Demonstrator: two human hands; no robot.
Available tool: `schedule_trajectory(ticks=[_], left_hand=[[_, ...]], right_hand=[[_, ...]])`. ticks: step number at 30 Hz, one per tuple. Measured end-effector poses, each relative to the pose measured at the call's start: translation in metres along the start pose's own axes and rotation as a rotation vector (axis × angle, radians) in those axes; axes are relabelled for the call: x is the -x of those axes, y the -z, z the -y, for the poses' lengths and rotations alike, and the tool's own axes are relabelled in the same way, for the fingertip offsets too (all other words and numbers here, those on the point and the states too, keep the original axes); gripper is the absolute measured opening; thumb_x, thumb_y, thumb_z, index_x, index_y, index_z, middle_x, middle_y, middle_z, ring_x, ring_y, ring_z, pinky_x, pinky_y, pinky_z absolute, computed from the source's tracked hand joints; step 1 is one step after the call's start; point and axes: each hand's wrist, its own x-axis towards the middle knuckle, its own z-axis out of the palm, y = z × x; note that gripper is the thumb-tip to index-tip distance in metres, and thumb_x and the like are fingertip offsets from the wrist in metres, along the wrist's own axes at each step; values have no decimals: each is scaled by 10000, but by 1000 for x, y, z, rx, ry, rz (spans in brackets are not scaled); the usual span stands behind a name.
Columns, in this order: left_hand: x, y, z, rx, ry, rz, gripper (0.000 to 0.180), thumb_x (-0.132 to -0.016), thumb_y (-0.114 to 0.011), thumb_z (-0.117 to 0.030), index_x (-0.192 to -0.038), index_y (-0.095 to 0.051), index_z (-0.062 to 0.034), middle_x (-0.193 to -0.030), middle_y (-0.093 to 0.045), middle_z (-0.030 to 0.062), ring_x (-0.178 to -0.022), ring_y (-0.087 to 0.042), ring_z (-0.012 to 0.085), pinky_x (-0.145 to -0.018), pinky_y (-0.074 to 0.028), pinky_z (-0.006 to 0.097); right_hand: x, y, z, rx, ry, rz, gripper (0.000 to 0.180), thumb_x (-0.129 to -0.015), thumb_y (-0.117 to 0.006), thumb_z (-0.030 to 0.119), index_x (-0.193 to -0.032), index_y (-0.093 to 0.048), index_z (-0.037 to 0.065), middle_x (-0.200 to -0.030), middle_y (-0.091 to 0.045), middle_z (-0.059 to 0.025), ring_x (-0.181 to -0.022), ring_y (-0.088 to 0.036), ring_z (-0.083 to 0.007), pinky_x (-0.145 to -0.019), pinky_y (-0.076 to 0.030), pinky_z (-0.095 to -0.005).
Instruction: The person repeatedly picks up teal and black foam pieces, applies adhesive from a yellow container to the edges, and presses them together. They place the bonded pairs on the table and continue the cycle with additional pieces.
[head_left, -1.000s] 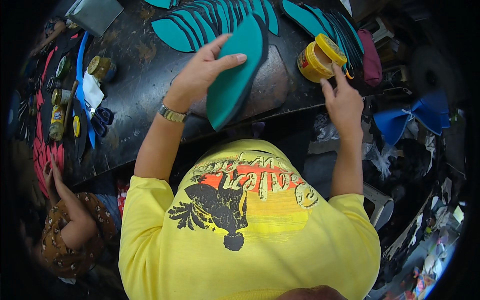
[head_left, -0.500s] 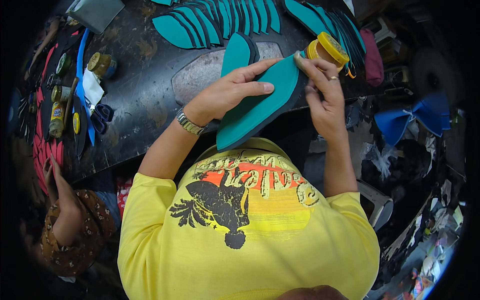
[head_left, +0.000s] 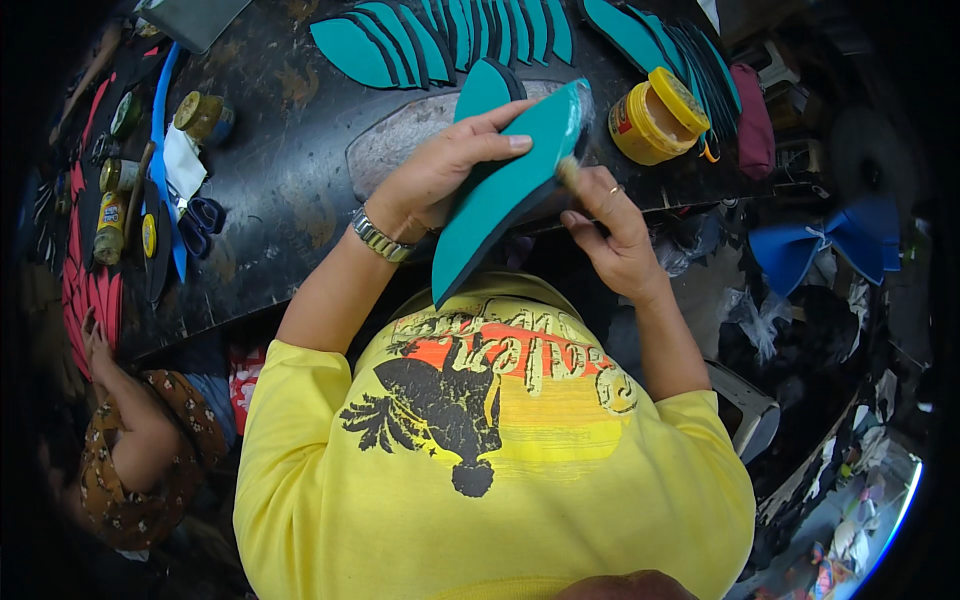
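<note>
My left hand [head_left: 445, 165], a metal watch on its wrist, grips a teal leaf-shaped foam piece [head_left: 510, 185] with a dark underside, thumb on top. A wet, shiny streak runs along the piece's upper right edge. Beside that edge is my right hand [head_left: 612, 225], its index finger stretched toward the foam and its thumb apart; the fingertip looks coated and slightly blurred. I see nothing held in it. Behind the held piece lies another teal piece [head_left: 488, 88], partly covered. An open yellow jar [head_left: 645, 130] stands to the right, its lid [head_left: 678, 100] tilted at the mouth.
Overlapping teal pieces [head_left: 395, 50] line the table's [head_left: 265, 160] far side, with another stack [head_left: 640, 45] at the far right. Jars [head_left: 203, 117], a blue strip [head_left: 160, 150] and red pieces [head_left: 90, 310] lie left. Another person's arm [head_left: 135, 420] is at lower left.
My right hand has moved down and left along the foam's edge, away from the jar. A shiny streak now shows there. The held piece has tilted more upright.
</note>
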Motion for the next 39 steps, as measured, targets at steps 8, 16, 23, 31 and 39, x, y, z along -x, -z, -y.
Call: schedule_trajectory(ticks=[8,16,23,31,39], left_hand=[[10,2,-11,-243,16,-79,608,-965,-604,-169,-1517,-372,-61,-1147,-669,31,-923,-653,57,-802,-536,203],[11,-8,-4,-243,-27,-28,602,-969,-597,-167,-1523,-375,-91,-1220,-647,45,-988,-647,73,-864,-525,229],[9,0,-9,-110,10,7,602,-972,-591,-148,-1525,-362,-80,-1207,-649,47,-997,-649,78,-865,-532,226],[3,4,-5,-44,-48,-78,615,-973,-586,-146,-1530,-340,-62,-1178,-655,46,-949,-648,68,-821,-543,214],[10,1,-8,-112,-4,-53,634,-961,-590,-145,-1534,-332,-60,-1209,-641,59,-991,-646,79,-856,-534,224]], right_hand=[[-14,20,4,-7,-42,-375,499,-815,-569,-138,-1260,-664,67,-1135,-522,-57,-854,-543,-113,-767,-441,-224],[-35,13,-2,384,-87,-206,716,-819,-612,-79,-1443,-507,257,-1184,-553,-125,-918,-644,-272,-841,-522,-353],[-32,17,-1,327,-68,-22,769,-818,-600,-79,-1487,-427,258,-1210,-589,-152,-997,-646,-367,-829,-543,-394],[-15,-1,4,195,-17,168,686,-822,-600,-92,-1436,-500,197,-1079,-619,-155,-904,-664,-328,-785,-538,-360],[-28,7,-1,46,5,-24,627,-824,-529,-164,-1404,-535,75,-1197,-639,-113,-939,-613,-182,-849,-482,-270]])
